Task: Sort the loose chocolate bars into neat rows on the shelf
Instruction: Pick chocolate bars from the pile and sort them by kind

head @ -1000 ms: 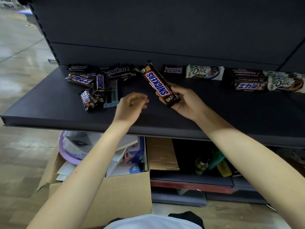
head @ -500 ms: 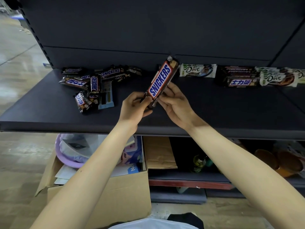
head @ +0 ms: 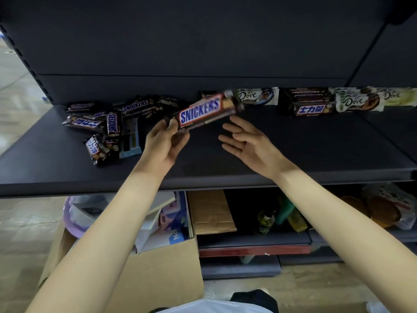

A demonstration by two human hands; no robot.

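My left hand has the Snickers bar by its left end. The grip is closed round it, thumb across the front of the wrapper, fingers curled behind. The bar is up in the air above the shelf, logo facing me, tilted so its right end points up toward the far wall. My right hand is wide open, palm up, fingers straight and spread, holding nothing. Its fingertips sit just beneath the bar's right end, and I can't tell whether they brush the wrapper.

Far left on the shelf lies the loose pile of Snickers, bars crossing at every angle, with a pale blue packet tucked among them. Along the far edge, right of the raised bar, a white Dove bar lies against the back panel. Further right there's a stack of dark bars, with more Dove bars touching its right side. Below the shelf, near left, stands an open cardboard box.
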